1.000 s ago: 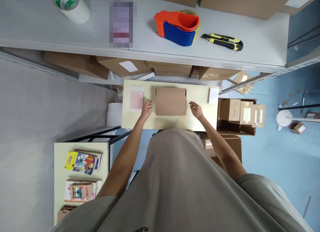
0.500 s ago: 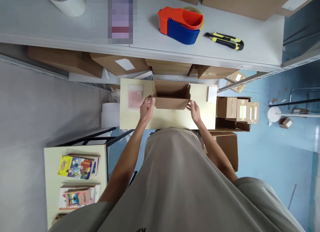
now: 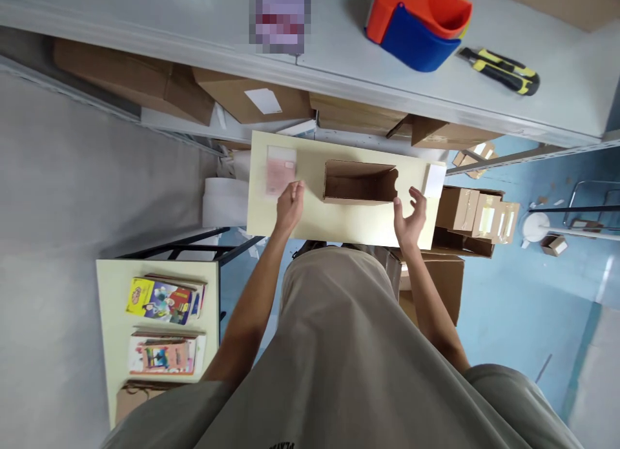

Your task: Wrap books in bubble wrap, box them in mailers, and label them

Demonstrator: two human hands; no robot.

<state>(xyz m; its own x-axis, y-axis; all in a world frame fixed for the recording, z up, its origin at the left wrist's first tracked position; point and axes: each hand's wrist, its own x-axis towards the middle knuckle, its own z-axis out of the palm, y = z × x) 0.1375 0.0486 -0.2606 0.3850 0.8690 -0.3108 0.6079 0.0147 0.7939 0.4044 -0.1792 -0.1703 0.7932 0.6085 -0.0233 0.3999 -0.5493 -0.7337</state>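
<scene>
An open-topped cardboard box [image 3: 359, 183] rests on the pale yellow table, its dark inside facing up. My left hand [image 3: 290, 207] is raised to the left of the box and apart from it; its fingers are curled together with nothing visible in them. Beyond these fingers lies a pink printed item [image 3: 281, 172] on the table. On the other side, my right hand [image 3: 409, 221] has thumb and fingers spread, the thumb close to the box's right end. Whether the thumb touches the cardboard I cannot tell.
Above the table runs a grey shelf [image 3: 203, 55] bearing an orange and blue tape dispenser [image 3: 419, 29] and a yellow and black utility knife [image 3: 504, 71]. A white pad [image 3: 434, 180] lies at the table's right. Books [image 3: 165, 300] sit on a side table. Cardboard boxes [image 3: 458, 210] stand right.
Both hands have come away from the box, the right one opening. The box's front flap no longer stands outward. My view has shifted, so the shelf appears higher and further right.
</scene>
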